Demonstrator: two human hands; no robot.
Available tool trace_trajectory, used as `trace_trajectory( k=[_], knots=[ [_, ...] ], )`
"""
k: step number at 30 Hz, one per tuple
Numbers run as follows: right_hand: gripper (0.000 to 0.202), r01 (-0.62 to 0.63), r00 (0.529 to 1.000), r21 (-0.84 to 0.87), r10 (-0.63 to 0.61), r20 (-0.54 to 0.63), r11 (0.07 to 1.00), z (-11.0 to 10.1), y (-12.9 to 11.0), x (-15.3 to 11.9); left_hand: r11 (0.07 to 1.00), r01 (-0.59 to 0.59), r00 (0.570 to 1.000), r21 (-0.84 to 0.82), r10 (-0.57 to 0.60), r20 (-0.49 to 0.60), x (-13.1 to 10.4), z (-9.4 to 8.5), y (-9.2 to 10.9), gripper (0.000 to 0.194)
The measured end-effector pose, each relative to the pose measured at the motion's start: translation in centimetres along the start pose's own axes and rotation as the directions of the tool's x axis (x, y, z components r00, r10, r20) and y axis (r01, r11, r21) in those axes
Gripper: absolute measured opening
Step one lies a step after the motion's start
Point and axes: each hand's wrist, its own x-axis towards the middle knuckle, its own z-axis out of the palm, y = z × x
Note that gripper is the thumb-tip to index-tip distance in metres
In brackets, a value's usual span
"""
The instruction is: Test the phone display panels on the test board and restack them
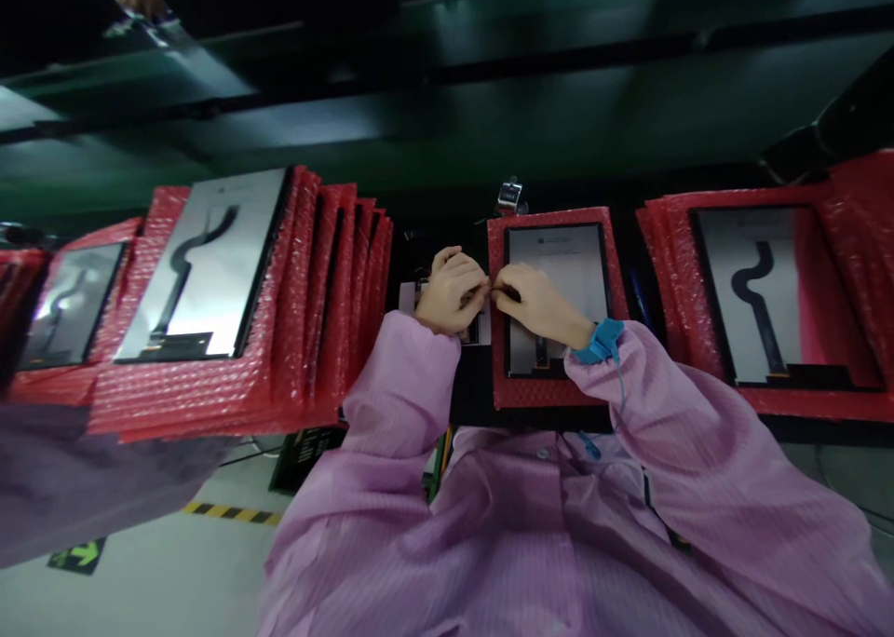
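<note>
My left hand (453, 291) and my right hand (536, 302) meet fingertip to fingertip, both closed in a pinch. Whatever lies between the fingertips is too small to make out. Under my right hand lies a grey display panel (559, 255) with a black border, resting on a red bubble-wrap sheet (531, 395). My left hand covers most of a small light-coloured object (407, 296) beside that sheet. A blue wrist strap (601, 341) with a cord circles my right wrist. Just beyond the sheet stands a small metal tally counter (510, 196).
To the left rises a tall stack of red bubble wrap (328, 292) with a display panel (209, 255) on top. Another panel (754, 274) sits on red wrap at the right. Farther left is another panel (74, 292). A co-worker's sleeve (104, 488) enters from the left.
</note>
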Motion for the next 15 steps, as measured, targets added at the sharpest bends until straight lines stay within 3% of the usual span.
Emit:
trace_trajectory(
  k=[4, 6, 8, 9, 11, 12, 13, 14, 15],
  knots=[
    [0.014, -0.002, 0.999, 0.051, 0.001, 0.034, 0.999, -0.7, -0.2, 0.1, 0.999, -0.050, 0.996, -0.019, 0.049, -0.077, -0.1, 0.1, -0.2, 0.025],
    [0.016, -0.028, 0.997, 0.148, 0.018, 0.070, 0.989, -1.7, -0.2, 0.0, 1.000, 0.004, 0.991, -0.021, -0.007, -0.135, -0.1, -0.1, -0.4, 0.028],
    [0.022, -0.060, 0.994, 0.260, 0.035, 0.099, 0.964, -3.0, 0.0, 0.0, 0.991, 0.132, 0.940, -0.010, -0.128, -0.316, -0.2, -0.5, -0.5, 0.031],
    [0.026, -0.072, 0.995, 0.298, 0.049, 0.083, 0.952, -3.6, 0.3, 0.0, 0.977, 0.213, 0.864, -0.012, -0.195, -0.464, -0.3, -0.7, -0.4, 0.030],
    [0.031, -0.081, 0.994, 0.285, 0.098, -0.047, 0.955, -4.9, 1.3, 0.0, 0.938, 0.345, 0.625, -0.042, -0.263, -0.735, -0.8, -1.0, 0.5, 0.024],
    [0.030, -0.091, 0.981, 0.222, 0.126, -0.147, 0.971, -5.4, 1.9, 0.0, 0.924, 0.379, 0.530, -0.053, -0.263, -0.806, -1.2, -1.1, 1.3, 0.025],
    [0.027, -0.122, 0.957, 0.130, 0.151, -0.249, 0.984, -5.9, 2.6, 0.0, 0.921, 0.385, 0.501, -0.050, -0.255, -0.827, -1.7, -1.1, 2.3, 0.028],
    [0.022, -0.176, 0.926, 0.023, 0.173, -0.336, 0.984, -6.3, 3.4, 0.0, 0.929, 0.368, 0.545, -0.028, -0.241, -0.803, -2.3, -0.9, 3.5, 0.032],
    [0.019, -0.246, 0.896, -0.081, 0.195, -0.400, 0.966, -6.6, 4.1, 0.0, 0.943, 0.334, 0.638, 0.001, -0.226, -0.736, -3.0, -0.5, 4.9, 0.036]
  ],
)
